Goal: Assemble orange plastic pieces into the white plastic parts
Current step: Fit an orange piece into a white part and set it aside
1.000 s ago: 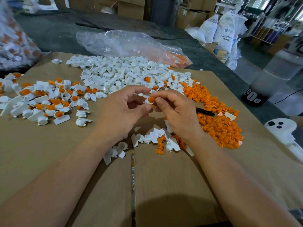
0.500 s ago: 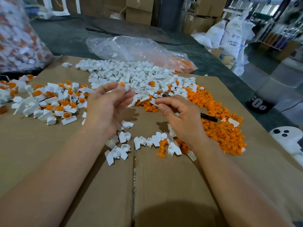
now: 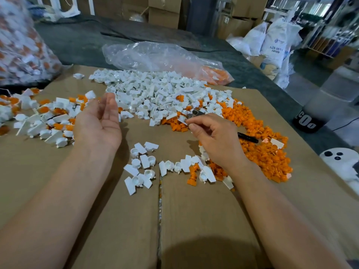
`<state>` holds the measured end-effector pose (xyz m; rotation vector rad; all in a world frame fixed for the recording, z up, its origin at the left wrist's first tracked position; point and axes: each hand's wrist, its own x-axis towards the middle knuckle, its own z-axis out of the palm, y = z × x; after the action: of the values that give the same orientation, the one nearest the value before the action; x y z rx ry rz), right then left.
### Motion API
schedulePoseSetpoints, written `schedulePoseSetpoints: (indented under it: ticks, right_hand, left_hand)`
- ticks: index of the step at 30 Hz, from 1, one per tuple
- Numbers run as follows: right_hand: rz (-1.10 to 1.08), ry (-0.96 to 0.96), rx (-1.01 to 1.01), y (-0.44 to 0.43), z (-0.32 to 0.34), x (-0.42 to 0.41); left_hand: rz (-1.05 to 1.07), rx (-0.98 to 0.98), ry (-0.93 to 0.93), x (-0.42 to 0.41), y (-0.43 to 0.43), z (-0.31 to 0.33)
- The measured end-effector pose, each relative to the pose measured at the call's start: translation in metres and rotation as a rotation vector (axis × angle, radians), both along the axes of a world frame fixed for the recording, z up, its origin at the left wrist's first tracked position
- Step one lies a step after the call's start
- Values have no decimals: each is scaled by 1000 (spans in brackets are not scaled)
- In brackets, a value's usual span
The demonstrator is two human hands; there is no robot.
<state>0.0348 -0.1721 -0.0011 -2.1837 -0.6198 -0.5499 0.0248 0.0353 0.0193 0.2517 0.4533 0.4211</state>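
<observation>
My left hand (image 3: 99,121) lies open, palm up, at the right edge of the pile of assembled white-and-orange parts (image 3: 42,117). One white part (image 3: 90,94) sits just off its fingertips, apart from them. My right hand (image 3: 215,138) pinches a white plastic part (image 3: 183,119) between thumb and forefinger, where the heap of white parts (image 3: 155,94) meets the heap of orange pieces (image 3: 262,148). A small group of loose white parts (image 3: 141,166) lies between my wrists. Some more white and orange pieces (image 3: 202,171) lie under my right wrist.
Everything rests on a flattened cardboard sheet (image 3: 194,220). A black pen (image 3: 247,137) lies on the orange heap. A crumpled clear plastic bag (image 3: 159,59) sits behind the white heap. A full bag of parts (image 3: 21,45) stands at far left. Sacks and boxes fill the background.
My hands separated. The left hand swung left toward the assembled pile and opened, its part no longer held. The right hand moved to the edge of the heaps and pinches a white part.
</observation>
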Motion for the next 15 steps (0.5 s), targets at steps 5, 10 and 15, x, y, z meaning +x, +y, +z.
schedulePoseSetpoints:
  ticks: [5,10,15]
  right_hand:
    - [-42,46,-22,-2,2,1]
    - [-44,69,-49,0,3,-1]
    - [-48,77,-71,0,4,-2]
  left_hand:
    - [2,-8,5,2,3,-2]
    - [-5,-45,10,3,5,-5]
    - [-134,322,144,5,-1,-2]
